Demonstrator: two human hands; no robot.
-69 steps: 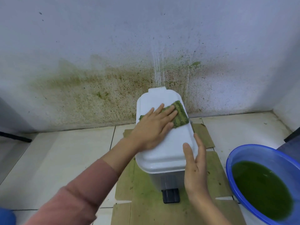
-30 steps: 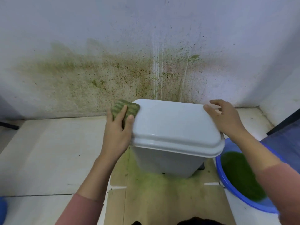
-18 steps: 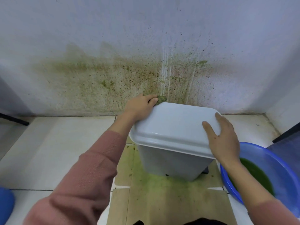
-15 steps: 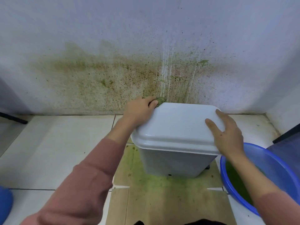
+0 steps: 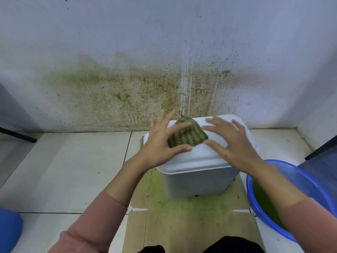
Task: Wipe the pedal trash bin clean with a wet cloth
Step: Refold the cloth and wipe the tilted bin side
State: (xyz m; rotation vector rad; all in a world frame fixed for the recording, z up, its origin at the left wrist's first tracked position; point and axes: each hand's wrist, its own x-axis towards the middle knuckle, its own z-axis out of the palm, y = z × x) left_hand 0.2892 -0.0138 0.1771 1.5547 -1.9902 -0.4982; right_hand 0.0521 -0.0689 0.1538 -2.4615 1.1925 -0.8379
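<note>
The cloth (image 5: 187, 134) has come up from the far-left corner onto the lid of the pedal trash bin (image 5: 197, 179), sitting between 2 spread hands: left hand (image 5: 160, 145) nearer, straight fingers touching its left side, right hand (image 5: 237, 145) flat just beside its right corner, gripping nothing.

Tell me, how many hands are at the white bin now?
2. The left hand is at the lid's left side, its fingers spread over the green cloth; the right hand is spread on the lid's right side, beside the cloth. No others show.
</note>
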